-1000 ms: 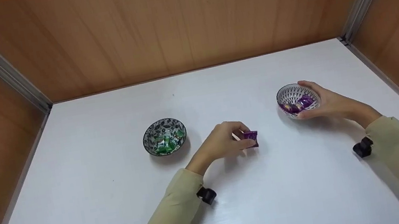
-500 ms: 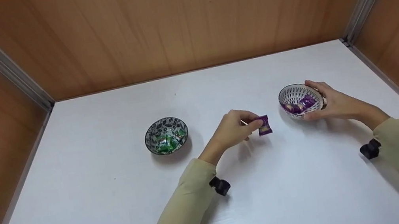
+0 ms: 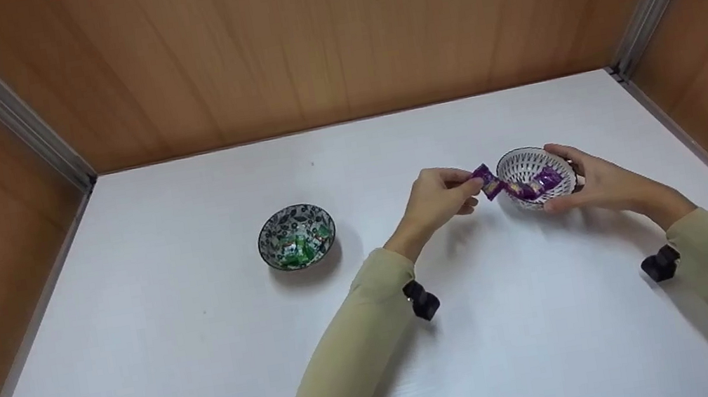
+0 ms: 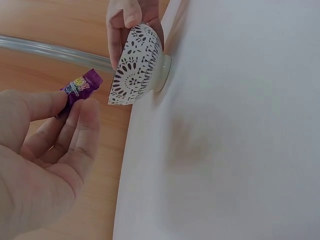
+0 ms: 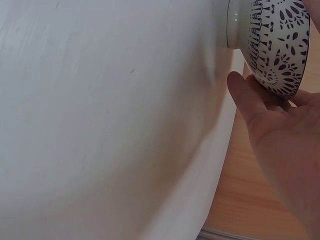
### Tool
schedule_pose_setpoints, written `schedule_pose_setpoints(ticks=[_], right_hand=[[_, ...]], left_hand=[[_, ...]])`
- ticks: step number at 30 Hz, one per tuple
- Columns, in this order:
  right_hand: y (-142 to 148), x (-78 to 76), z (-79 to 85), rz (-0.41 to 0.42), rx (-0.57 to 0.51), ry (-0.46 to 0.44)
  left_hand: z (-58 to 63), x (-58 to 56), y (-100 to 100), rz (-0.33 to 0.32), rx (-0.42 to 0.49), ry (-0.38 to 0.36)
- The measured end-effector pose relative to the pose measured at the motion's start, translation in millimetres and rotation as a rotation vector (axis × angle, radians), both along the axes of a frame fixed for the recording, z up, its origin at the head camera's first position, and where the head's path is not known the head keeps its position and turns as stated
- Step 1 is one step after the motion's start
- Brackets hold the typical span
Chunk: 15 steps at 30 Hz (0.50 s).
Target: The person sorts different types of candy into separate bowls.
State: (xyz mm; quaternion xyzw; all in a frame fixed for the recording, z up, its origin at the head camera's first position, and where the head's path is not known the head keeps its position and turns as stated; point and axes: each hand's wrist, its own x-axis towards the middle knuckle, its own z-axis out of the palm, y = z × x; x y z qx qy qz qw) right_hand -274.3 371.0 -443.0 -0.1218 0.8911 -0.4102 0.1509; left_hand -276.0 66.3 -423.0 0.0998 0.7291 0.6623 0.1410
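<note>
Between thumb and fingers, my left hand [image 3: 436, 200] pinches a purple wrapped candy [image 3: 486, 182]. The candy is held up at the left rim of a white bowl with a dark pattern [image 3: 520, 163], overlapping that rim in the head view. Inside this bowl lie several purple candies [image 3: 548, 179]. My right hand [image 3: 611, 187] grips the bowl from its right side, thumb at the near edge and fingers at the far edge. Seen from the left wrist, the candy [image 4: 82, 86] shows yellow lettering, and the bowl [image 4: 136, 70] stands upright on its foot.
A dark floral bowl [image 3: 272, 229] with several green wrapped candies [image 3: 298, 251] stands on the white table [image 3: 175, 369], left of both hands. Wooden panels [image 3: 328, 32] close off the table's back and sides.
My left hand has carried the purple candy to the right and away from me, up to the white bowl. My right hand keeps its hold, with only a slight shift to the right.
</note>
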Motion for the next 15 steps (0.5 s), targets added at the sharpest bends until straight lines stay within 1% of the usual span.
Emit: schedule_pose_setpoints(ticks=[3,6,11,15], right_hand=[[1.6,-0.2,-0.3,-0.011,0.010,-0.007],[2.4,-0.7,-0.1,-0.024,0.014,-0.020],[1.4,-1.0,-0.5,-0.026,0.004,-0.042],[0.6,-0.7,-1.9,-0.027,-0.021,-0.049]], left_hand=[[4.3,-6.6,11.5,0.037,-0.012,-0.003],[9.8,-12.3,22.3,0.057,-0.029,0.011],[16.0,-17.5,36.5,0.067,-0.093,0.038],[16.0,-19.2,44.9,0.066,-0.143,0.072]])
